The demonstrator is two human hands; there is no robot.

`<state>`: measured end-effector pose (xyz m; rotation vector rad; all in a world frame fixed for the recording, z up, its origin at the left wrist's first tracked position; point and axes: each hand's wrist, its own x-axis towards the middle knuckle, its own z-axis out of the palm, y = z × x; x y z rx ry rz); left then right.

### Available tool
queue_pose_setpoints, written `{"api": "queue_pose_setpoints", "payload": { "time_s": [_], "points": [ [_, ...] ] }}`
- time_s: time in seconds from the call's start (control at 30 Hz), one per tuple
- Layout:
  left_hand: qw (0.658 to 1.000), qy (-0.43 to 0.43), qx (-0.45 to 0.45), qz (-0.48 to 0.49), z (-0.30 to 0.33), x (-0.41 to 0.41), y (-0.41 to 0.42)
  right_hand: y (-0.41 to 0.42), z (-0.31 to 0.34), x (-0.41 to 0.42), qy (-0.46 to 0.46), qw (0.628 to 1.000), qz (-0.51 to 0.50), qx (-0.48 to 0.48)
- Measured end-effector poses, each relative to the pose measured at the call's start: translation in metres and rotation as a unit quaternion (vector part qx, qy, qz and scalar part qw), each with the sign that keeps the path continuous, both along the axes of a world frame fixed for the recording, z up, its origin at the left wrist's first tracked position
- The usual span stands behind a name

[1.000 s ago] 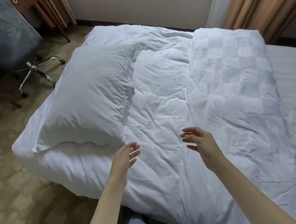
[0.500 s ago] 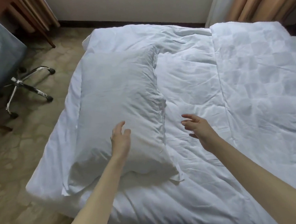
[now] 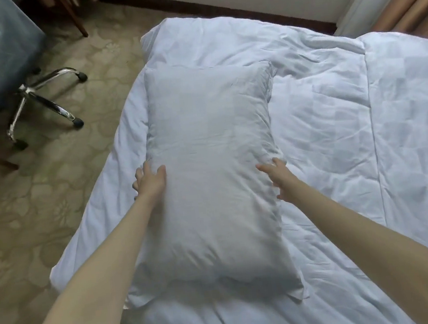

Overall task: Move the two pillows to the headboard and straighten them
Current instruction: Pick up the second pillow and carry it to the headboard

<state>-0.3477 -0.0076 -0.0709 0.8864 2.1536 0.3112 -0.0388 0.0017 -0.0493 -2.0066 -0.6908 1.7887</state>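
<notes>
Presently: one pillow (image 3: 214, 177) on bed (image 3: 336, 128), long axis running away from the person. Left hand (image 3: 149, 183) and right hand (image 3: 279, 177) flank its long sides, spread, touching, not yet clenched.

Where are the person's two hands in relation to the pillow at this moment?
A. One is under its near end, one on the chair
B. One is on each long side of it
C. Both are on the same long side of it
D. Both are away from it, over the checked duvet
B: the left hand touches the left edge of the pillow and the right hand is at its right edge.
</notes>
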Motion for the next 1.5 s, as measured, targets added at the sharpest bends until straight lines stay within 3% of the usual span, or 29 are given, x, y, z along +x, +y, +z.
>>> {"api": "queue_pose_setpoints", "payload": {
  "time_s": [0.13, 0.3, 0.47, 0.6, 0.77, 1.0, 1.27, 1.5],
  "points": [
    [1.0, -0.015, -0.006, 0.026, -0.017, -0.017, 0.03, 0.026, -0.025, -0.011, -0.083, 0.996, -0.014, 0.013],
    [0.99, -0.118, -0.022, 0.07, -0.034, -0.021, 0.047, 0.056, -0.056, -0.013, -0.153, 0.988, -0.012, -0.004],
    [0.98, -0.18, -0.045, 0.069, -0.045, -0.03, 0.055, 0.063, -0.082, 0.002, -0.055, 0.997, -0.036, -0.043],
    [0.981, -0.176, -0.043, 0.076, -0.051, -0.027, 0.056, 0.066, -0.09, 0.009, 0.012, 0.997, -0.031, -0.069],
    [0.968, -0.196, 0.026, 0.155, -0.052, 0.001, 0.059, 0.064, -0.077, 0.004, 0.04, 0.999, -0.022, -0.004],
    [0.955, -0.128, 0.102, 0.247, -0.031, 0.031, 0.036, 0.051, -0.047, 0.024, -0.114, 0.988, -0.056, 0.093],
    [0.942, -0.12, 0.168, 0.265, 0.01, 0.08, -0.002, 0.023, 0.017, 0.08, -0.221, 0.948, -0.033, 0.227],
    [0.941, -0.139, 0.241, 0.194, 0.068, 0.126, -0.007, -0.032, 0.071, 0.136, -0.272, 0.908, -0.069, 0.311]
  ]
}}
